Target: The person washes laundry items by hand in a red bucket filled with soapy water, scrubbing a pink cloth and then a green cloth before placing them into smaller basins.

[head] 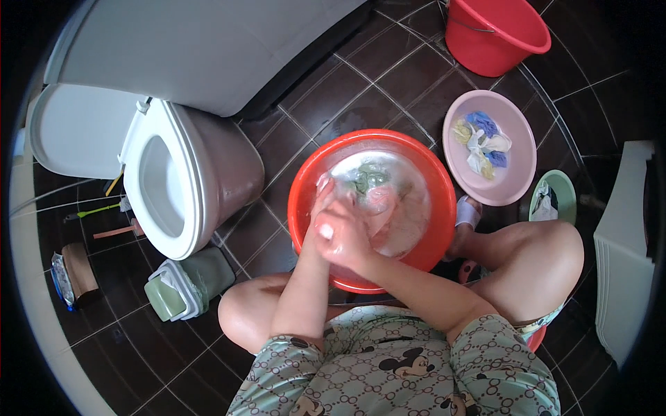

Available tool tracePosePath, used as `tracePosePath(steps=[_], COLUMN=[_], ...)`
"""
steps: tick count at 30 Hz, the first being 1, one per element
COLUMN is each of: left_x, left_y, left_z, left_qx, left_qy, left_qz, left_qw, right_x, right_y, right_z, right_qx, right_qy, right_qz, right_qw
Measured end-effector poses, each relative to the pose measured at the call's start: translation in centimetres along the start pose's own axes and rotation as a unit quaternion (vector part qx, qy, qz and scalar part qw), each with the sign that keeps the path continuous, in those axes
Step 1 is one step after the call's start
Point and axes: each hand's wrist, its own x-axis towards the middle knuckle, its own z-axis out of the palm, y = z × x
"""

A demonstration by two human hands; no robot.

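Note:
A red basin [307,156] holds foamy water right in front of my seated body. My left hand [323,193] is over its left side, partly covered by my right hand. My right hand [341,236] is curled in a fist across it, with a blob of white foam on the knuckles. Whatever lies between the two hands is hidden and blurred. A wet pink cloth [382,200] lies in the suds just right of my hands and runs towards the underside of my right hand. Beyond it, a green cloth [370,177] floats in the foam.
A pink basin [452,156] with wet blue, white and yellow cloths stands at the right, near a small green basin [570,195]. Behind them is a red bucket [481,47]. The toilet [195,208] and a lidded bin [208,270] stand left. Dark floor tiles look wet.

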Motion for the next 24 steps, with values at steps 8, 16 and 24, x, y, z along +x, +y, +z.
tracePosePath(steps=[8, 16, 24], left_x=[1.6, 2.0, 1.0], left_y=[-2.1, -2.4, -2.7], left_z=[0.8, 1.2, 1.4], left_qx=[-0.024, -0.018, 0.249], left_qy=[0.036, -0.085, 0.107], left_qz=[0.162, 0.069, 0.169], left_qw=[0.986, 0.994, 0.948], right_x=[1.8, 0.4, -0.2], right_y=[2.4, 3.1, 3.9], right_z=[-0.4, -0.9, -0.2], right_qx=[0.003, -0.035, -0.067], right_qy=[0.043, 0.018, -0.042], right_qz=[0.131, 0.084, 0.13], right_qw=[0.99, 0.996, 0.988])
